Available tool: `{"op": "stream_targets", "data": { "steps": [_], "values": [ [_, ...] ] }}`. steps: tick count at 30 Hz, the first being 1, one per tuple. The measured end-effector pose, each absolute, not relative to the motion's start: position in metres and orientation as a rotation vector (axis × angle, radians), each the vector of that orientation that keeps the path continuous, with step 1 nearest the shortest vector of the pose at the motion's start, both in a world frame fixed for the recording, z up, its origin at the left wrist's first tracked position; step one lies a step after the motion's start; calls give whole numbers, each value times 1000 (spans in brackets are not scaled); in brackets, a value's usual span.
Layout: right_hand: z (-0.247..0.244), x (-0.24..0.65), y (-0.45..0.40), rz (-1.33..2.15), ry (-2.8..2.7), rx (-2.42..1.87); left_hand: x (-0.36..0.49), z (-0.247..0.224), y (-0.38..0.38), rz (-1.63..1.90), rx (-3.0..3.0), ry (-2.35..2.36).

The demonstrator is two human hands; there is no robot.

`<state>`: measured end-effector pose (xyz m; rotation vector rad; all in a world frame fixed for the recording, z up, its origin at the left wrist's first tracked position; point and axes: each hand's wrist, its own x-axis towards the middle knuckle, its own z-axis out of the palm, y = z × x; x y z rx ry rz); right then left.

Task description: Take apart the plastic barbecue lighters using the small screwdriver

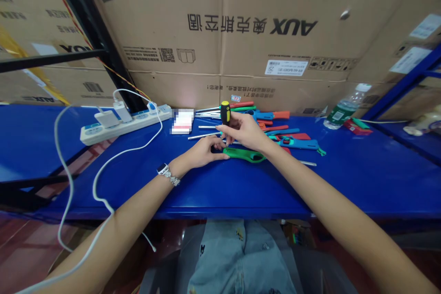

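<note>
A black and yellow screwdriver stands upright in my right hand, its tip low by the end of a green lighter handle. With bent fingers and thumb, my left hand grips the left end of that green handle, which lies on the blue shelf. Just behind and to the right are several long-nosed lighters, among them a blue one. Metal lighter tubes lie to the left of my right hand. Where the screwdriver's tip meets the lighter is hidden by my fingers.
A white power strip with plugged-in chargers stands at the left, its white cable looping over my left forearm. A small white packet lies beside it. At right stand a water bottle and a red packet. Cardboard boxes wall the back.
</note>
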<state>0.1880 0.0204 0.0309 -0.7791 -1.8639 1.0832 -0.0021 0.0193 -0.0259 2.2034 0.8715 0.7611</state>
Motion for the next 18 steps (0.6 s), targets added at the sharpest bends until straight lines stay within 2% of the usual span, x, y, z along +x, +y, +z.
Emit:
{"op": "stream_targets", "data": {
  "steps": [12, 18],
  "values": [
    [21, 187, 25, 1113, -1801, -825, -1, -23, 17, 754, 2211, 863],
    [27, 198, 19, 1327, -1869, -708, -1, -25, 18, 746, 2218, 864]
  ]
}}
